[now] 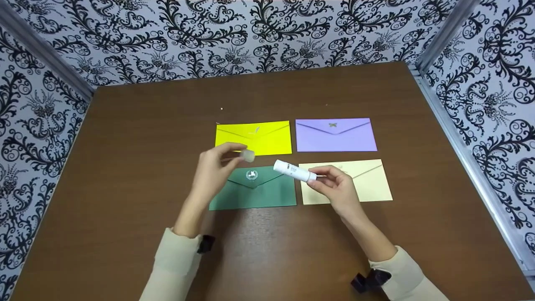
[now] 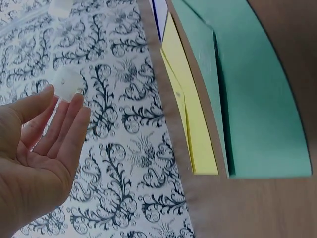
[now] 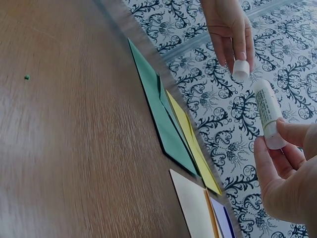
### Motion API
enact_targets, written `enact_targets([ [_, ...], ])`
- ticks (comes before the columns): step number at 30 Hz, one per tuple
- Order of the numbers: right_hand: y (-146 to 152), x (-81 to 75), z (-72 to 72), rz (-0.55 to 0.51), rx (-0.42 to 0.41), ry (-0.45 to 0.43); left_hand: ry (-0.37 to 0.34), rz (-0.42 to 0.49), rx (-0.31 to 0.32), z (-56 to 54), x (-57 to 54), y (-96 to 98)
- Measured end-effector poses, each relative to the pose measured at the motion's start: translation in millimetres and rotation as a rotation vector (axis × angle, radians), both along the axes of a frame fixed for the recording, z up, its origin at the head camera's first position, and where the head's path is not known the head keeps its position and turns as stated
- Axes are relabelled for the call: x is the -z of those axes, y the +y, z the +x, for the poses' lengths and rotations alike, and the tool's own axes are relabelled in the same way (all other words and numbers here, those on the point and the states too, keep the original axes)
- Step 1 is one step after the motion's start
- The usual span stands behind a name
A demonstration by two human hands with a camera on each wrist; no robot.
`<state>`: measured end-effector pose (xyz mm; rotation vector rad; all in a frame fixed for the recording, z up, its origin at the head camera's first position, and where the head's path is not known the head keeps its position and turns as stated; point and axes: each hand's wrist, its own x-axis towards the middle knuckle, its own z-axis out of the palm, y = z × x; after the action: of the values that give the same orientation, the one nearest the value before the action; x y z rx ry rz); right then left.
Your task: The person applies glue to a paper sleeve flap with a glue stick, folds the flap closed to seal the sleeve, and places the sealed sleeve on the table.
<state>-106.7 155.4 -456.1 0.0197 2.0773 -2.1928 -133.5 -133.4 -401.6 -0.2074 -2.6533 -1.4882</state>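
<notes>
My left hand [image 1: 210,170] pinches a small translucent white cap [image 1: 248,156] between thumb and fingertips, over the lower edge of a yellow envelope [image 1: 271,140]. In my right hand [image 1: 342,190] is a white glue stick [image 1: 291,170], gripped near its base, its other end tilted toward the cap. A gap separates cap and tube, as the right wrist view also shows. Below the left hand lies a green envelope [image 1: 255,196] with a round white emblem on its flap. The right hand is over a cream envelope [image 1: 372,184], covering part of it.
A lilac envelope [image 1: 336,140] with a small gold ornament lies at the back right of the group. The brown table [image 1: 138,167] meets patterned walls [image 1: 200,37] at the back and sides. A tiny green bit [image 3: 27,77] lies on the wood.
</notes>
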Motion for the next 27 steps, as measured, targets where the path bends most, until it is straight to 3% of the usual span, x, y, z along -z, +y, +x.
enact_targets([
  [5, -0.6, 0.1, 0.0, 0.002, -0.005, -0.004, 0.006, 0.050, 0.067, 5.4, 5.3, 13.7],
  [12, -1.5, -0.5, 0.6, 0.006, 0.001, -0.013, -0.047, 0.128, 0.128, 10.6, 10.6, 26.5],
  [18, -0.7, 0.9, 0.5, -0.004, -0.001, -0.016, -0.074, 0.195, 0.146, 10.9, 14.1, 29.0],
  [27, 0.4, 2.9, 1.3, 0.002, -0.018, 0.002, -0.052, 0.200, 0.161, 11.8, 17.0, 32.6],
])
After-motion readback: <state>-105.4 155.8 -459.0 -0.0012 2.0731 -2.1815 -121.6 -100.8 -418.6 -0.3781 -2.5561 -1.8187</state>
